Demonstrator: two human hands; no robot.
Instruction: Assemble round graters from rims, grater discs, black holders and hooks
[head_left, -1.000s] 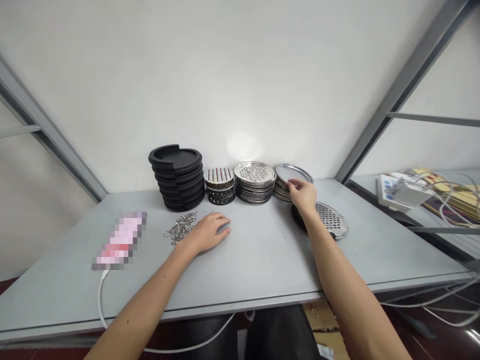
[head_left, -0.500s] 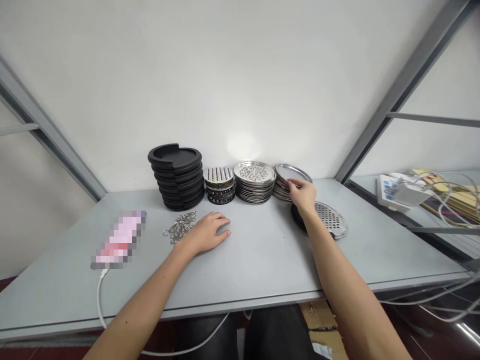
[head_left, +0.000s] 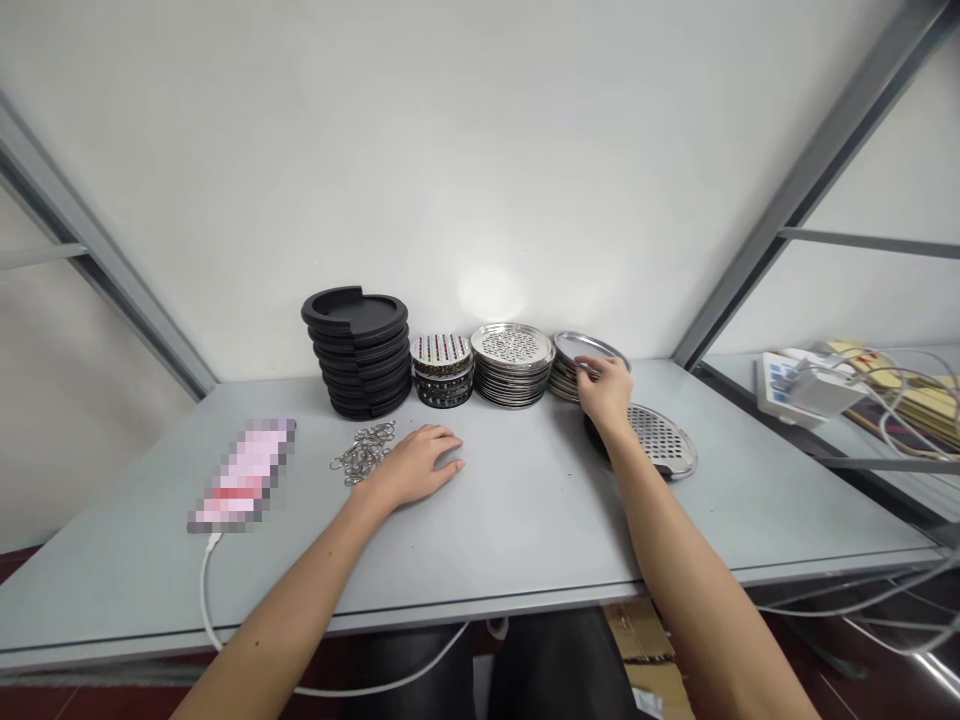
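Observation:
My left hand (head_left: 417, 465) lies palm down on the grey table, fingers spread and holding nothing. Beside it is a small heap of metal rings or clips (head_left: 365, 452). At the right-hand stack, my right hand (head_left: 606, 388) pinches the front rim of the top round metal plate (head_left: 585, 346); the fingertips are partly hidden. Under my right wrist lies a round grater (head_left: 660, 438), a perforated metal disc with a black rim. To the left stand a stack of perforated grater plates (head_left: 512, 345), some smaller grater discs (head_left: 441, 350) and several black ring-shaped holders (head_left: 360, 350).
A pixelated phone (head_left: 244, 475) on a white cable (head_left: 204, 590) lies at the left. Grey metal posts (head_left: 750, 260) flank the table (head_left: 510, 540). Right of it are a power strip (head_left: 795, 390) and tangled cables. A cardboard box (head_left: 641, 635) sits below the front edge.
The view has shifted slightly. My right hand stays at the right-hand stack with its fingers a little differently placed on the rim. My left hand remains on the table.

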